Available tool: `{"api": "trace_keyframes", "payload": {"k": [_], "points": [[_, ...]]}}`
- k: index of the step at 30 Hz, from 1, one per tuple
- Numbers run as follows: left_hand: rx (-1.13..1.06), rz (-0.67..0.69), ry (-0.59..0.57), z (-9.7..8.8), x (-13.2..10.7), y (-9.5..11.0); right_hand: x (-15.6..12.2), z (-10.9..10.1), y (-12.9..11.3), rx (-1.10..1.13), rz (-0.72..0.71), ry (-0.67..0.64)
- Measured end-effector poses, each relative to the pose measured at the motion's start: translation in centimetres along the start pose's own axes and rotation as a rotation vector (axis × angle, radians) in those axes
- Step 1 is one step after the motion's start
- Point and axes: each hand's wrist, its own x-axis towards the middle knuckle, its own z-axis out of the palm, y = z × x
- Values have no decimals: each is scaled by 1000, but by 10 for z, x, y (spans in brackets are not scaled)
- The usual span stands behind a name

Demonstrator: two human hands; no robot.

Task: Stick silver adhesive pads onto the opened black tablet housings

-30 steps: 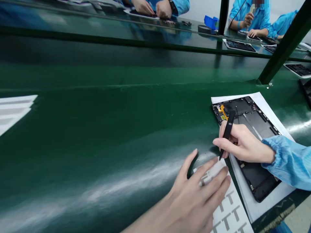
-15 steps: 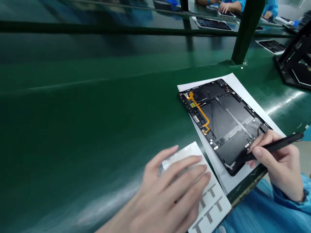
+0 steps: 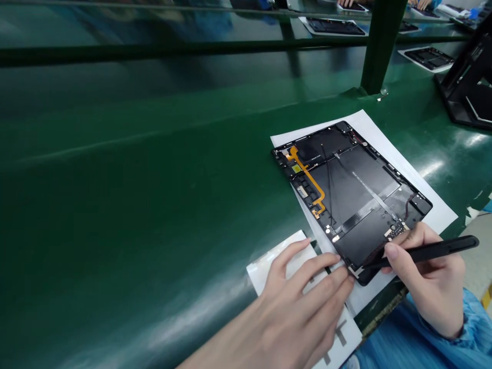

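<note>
An opened tablet housing (image 3: 361, 179) lies at a slant on a white paper sheet (image 3: 442, 212). Its inside shows a yellow flex cable, a grey ribbon, thin black wires and a small circuit board. My right hand (image 3: 430, 279) grips black tweezers (image 3: 442, 249), whose tips point at the tablet's near corner. With fingers outstretched, my left hand (image 3: 303, 312) lies across a white sheet of grey T-shaped pieces (image 3: 265, 264) and covers much of it. Its fingertips reach the tablet's left edge close to that corner; whether they press on it I cannot tell.
A green post (image 3: 380, 48) rises behind the tablet. Black stand-like equipment (image 3: 469, 87) occupies the right side. Another tablet housing (image 3: 428, 58) lies farther back on the green table (image 3: 134, 205). Co-workers' hands (image 3: 348, 3) show at the top edge.
My left hand has moved right, from over the T-shaped pieces to the tablet's edge. My right hand has brought the tweezers' tips to the near corner. The view has shifted slightly.
</note>
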Motion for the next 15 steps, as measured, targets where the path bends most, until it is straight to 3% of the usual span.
{"api": "trace_keyframes", "payload": {"k": [6, 12, 15], "points": [[-14, -5, 3, 0, 2, 0, -2, 1, 0, 17, 31, 6], [-133, 8, 134, -3, 10, -1, -2, 2, -2, 31, 45, 8], [-151, -7, 106, -4, 9, 0, -2, 2, -2, 26, 47, 16]]}}
